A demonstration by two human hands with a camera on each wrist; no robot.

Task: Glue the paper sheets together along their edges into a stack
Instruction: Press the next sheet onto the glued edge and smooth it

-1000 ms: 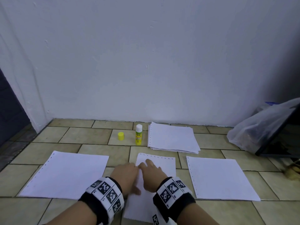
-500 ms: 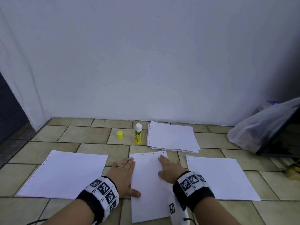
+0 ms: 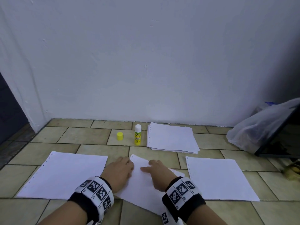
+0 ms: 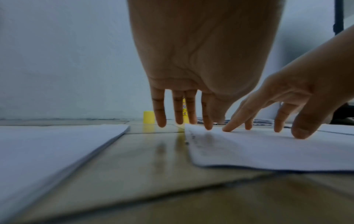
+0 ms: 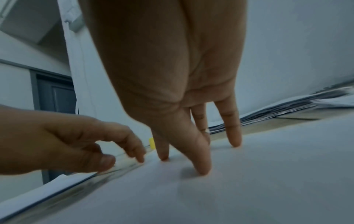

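A white middle sheet lies askew on the tiled floor between two flat sheets, the left one and the right one. My left hand has straight fingers at the middle sheet's far left corner, and its index fingertip touches that edge. My right hand presses straight fingertips down on the same sheet. Further back stand an uncapped yellow glue stick and its yellow cap, and a paper stack lies near the wall.
A white wall closes the back. At the right a clear plastic bag lies against a dark leaning panel. A dark doorway opens at the left. Bare tiles show beyond the left sheet.
The middle sheet has turned askew from its straight position. My hands, spread along its two sides half a second ago, have come closer together near its far corner.
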